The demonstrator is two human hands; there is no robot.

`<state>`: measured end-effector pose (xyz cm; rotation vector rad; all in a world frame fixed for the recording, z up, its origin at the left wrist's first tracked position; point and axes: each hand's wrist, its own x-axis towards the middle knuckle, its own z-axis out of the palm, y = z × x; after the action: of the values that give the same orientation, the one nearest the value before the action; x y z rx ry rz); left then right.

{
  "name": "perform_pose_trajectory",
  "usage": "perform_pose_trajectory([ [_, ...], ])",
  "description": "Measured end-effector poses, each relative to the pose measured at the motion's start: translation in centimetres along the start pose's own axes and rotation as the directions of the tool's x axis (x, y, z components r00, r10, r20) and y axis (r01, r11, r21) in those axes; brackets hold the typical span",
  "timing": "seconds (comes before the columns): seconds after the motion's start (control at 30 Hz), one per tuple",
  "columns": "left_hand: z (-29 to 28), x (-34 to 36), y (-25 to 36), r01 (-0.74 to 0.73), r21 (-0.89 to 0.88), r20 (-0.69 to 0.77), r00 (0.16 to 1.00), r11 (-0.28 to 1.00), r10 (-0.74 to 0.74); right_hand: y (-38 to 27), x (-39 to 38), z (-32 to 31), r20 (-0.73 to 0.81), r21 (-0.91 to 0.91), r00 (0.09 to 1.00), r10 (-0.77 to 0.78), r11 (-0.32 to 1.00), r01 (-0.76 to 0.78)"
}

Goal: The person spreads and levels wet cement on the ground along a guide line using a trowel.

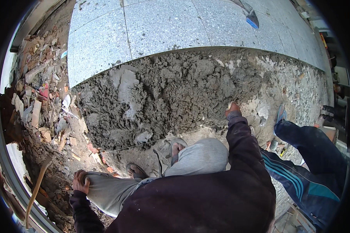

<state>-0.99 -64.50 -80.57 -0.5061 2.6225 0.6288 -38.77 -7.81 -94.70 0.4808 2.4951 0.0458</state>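
A wide bed of wet grey mortar (182,89) lies in front of me, lumpy over most of its surface, with smoother patches at the left. My right hand (232,110) reaches to its near right edge, the fingers closed. Something small and pale shows at the fist, but what it holds is hidden. My left hand (81,181) rests on my grey-trousered left knee, fingers spread over the cloth and holding nothing. Between my feet and the mortar runs a thin taut string (163,139). Beyond the mortar, speckled grey floor tiles (163,29) form a straight edge against it.
Broken rubble (41,112) covers the ground at the left, near a wooden handle (37,190). A blue-edged tool (252,19) lies on the far tiles. At my right stands another person in dark blue striped trousers (299,171). Rough ground (295,89) borders the mortar.
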Motion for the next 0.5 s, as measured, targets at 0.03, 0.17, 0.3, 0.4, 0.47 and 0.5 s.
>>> perform_pose_trajectory([
  [0.03, -0.4, 0.9, 1.0, 0.013, 0.010, 0.014, 1.000, 1.000, -0.014, -0.2, -0.5, -0.2, 0.000, 0.011, 0.999, -0.032, 0.999, 0.032],
  [0.17, -0.3, 3.8, 2.6, -0.046, 0.067, 0.031, 0.999, 0.997, 0.044, -0.2, -0.9, 2.0, -0.043, 0.089, 0.999, -0.030, 0.996, 0.033],
  [0.3, -0.3, 5.5, 3.8, -0.054, 0.085, 0.044, 0.998, 0.995, 0.051, -1.5, -2.2, 4.3, -0.053, 0.098, 0.966, -0.254, 0.961, 0.259],
  [0.4, -0.3, 6.0, 4.7, -0.091, 0.115, 0.020, 0.996, 0.989, 0.090, -1.7, -2.8, 6.0, -0.071, 0.213, 0.886, -0.457, 0.861, 0.461],
  [0.47, -0.1, 5.7, 4.1, -0.111, 0.139, -0.001, 0.994, 0.984, 0.113, -3.7, -4.6, 5.3, -0.112, 0.195, 0.823, -0.556, 0.800, 0.567],
  [0.5, -0.1, 5.5, 3.9, -0.102, 0.139, 0.006, 0.995, 0.985, 0.102, -4.5, -5.2, 4.6, -0.103, 0.184, 0.797, -0.595, 0.776, 0.604],
])
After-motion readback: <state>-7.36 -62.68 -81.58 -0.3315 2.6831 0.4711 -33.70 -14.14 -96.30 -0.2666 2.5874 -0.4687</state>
